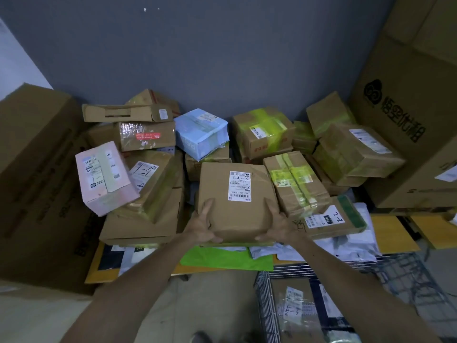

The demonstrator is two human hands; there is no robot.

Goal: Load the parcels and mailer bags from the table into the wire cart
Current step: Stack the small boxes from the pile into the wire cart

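While left hand (204, 225) and right hand (279, 226) clamp the brown parcel (237, 201) by its near corners, fingers curled round the edges, it's at the counter (393, 233) front, over a green mailer bag (222, 258). Taped box (296, 184) crowds its right side; wire cart (265, 293) sits lower right.

Yellow table (393, 233) under mailer bags (222, 258), parcels (138, 229).

Two hands hold a flat brown cardboard parcel (237, 201) with a white shipping label by its near corners, thumbs on top: the left hand (203, 226) at the left corner, the right hand (280, 227) at the right. Taped cardboard cartons (296, 184) crowd around it on a yellow table (393, 233). A bright green mailer bag (222, 259) lies just below. A silver wire cart (400, 271) at lower right holds a labelled parcel (294, 305).
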